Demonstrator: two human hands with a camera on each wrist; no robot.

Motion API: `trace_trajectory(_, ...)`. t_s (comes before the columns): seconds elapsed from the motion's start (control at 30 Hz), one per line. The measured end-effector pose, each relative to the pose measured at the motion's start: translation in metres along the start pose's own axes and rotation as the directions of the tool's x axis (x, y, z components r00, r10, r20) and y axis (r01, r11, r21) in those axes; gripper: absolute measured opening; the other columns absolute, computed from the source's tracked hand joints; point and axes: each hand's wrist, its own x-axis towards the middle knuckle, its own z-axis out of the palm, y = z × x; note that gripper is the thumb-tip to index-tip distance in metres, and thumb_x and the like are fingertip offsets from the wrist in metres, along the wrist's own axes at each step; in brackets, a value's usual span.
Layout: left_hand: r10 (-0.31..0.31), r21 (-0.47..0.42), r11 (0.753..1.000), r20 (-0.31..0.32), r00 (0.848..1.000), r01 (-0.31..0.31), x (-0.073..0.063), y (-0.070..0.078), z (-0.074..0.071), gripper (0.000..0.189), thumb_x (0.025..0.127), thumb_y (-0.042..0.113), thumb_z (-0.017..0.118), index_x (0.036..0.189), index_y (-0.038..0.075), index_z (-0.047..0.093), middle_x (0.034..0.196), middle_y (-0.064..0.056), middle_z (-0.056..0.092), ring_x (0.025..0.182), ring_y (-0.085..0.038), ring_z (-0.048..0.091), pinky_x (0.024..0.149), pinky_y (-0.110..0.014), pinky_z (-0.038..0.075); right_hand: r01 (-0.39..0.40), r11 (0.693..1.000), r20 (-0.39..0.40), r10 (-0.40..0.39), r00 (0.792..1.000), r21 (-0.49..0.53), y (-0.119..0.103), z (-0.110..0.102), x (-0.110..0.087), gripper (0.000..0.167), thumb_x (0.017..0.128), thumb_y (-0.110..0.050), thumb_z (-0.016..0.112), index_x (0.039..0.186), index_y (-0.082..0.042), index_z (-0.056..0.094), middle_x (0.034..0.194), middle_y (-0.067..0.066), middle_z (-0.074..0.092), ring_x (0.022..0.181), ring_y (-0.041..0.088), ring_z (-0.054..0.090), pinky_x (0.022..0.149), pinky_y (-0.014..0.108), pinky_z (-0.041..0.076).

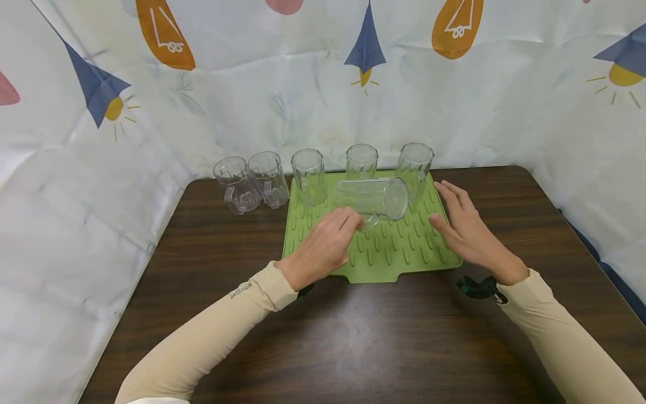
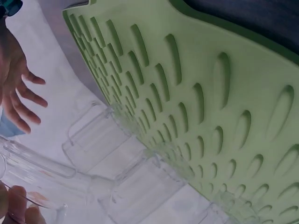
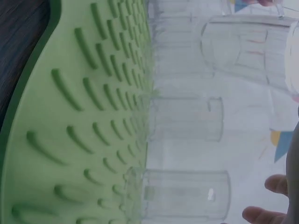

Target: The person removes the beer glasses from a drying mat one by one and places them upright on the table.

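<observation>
My left hand (image 1: 325, 244) grips a clear glass mug (image 1: 368, 196) by its handle. The mug lies on its side in the air over the green drying mat (image 1: 373, 269), one round end facing right. In the right wrist view the held mug (image 3: 247, 49) hangs level above the standing ones. Over the mat's right edge, my right hand (image 1: 466, 227) is spread and holds nothing, apart from the held mug. Three more glass mugs, at left (image 1: 309, 179), middle (image 1: 360, 160) and right (image 1: 416, 160), stand along the mat's back edge.
Two glass mugs, one outer (image 1: 237, 185) and one inner (image 1: 270, 179), stand close together on the dark wooden table (image 1: 353, 348), left of the mat. A patterned white cloth (image 1: 313, 101) hangs behind the table and along its sides.
</observation>
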Motion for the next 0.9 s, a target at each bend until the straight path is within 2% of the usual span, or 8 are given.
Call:
trace_trajectory(0.27,0.03,0.104,0.994,0.024,0.999,-0.032,0.0,0.002,-0.007,0.039,0.077,-0.02,0.047,0.104,0.006,0.056,0.094,-0.005,0.059,0.082,-0.021,0.055,0.068,-0.029,0.047,0.046,0.998,-0.02,-0.045,0.999,0.034,-0.008,0.003,0.006,0.066,0.112,-0.04,0.042,0.166,-0.011,0.017,0.169,0.026,0.016,0.15,0.055,0.028,0.113,0.078,0.03)
trace_trajectory(0.57,0.029,0.213,0.976,0.05,0.998,-0.039,-0.002,0.003,-0.008,0.012,0.101,-0.003,0.046,0.102,0.007,0.053,0.089,-0.004,0.051,0.077,-0.019,0.043,0.065,-0.027,0.037,0.06,0.993,-0.018,-0.059,0.998,0.103,-0.018,0.008,0.008,0.063,0.112,-0.042,0.037,0.165,-0.013,0.018,0.164,0.027,0.022,0.146,0.05,0.034,0.108,0.075,0.035)
trace_trajectory(0.77,0.031,0.253,0.966,0.097,0.995,-0.055,-0.003,0.006,-0.01,0.01,0.104,0.0,0.044,0.101,0.006,0.052,0.087,-0.004,0.048,0.076,-0.018,0.039,0.064,-0.027,0.034,0.055,0.981,-0.006,-0.055,0.998,0.186,-0.025,0.013,0.012,0.061,0.113,-0.041,0.035,0.165,-0.014,0.018,0.16,0.026,0.028,0.144,0.044,0.039,0.106,0.066,0.042)
trace_trajectory(0.9,0.043,0.314,0.946,0.12,0.992,-0.079,-0.004,0.01,-0.01,0.011,0.103,-0.001,0.045,0.099,0.006,0.053,0.086,-0.004,0.048,0.075,-0.018,0.04,0.062,-0.027,0.034,0.048,0.965,0.005,-0.051,0.999,0.258,-0.03,0.017,0.015,0.059,0.113,-0.04,0.034,0.164,-0.015,0.02,0.163,0.022,0.027,0.145,0.045,0.041,0.106,0.064,0.044)
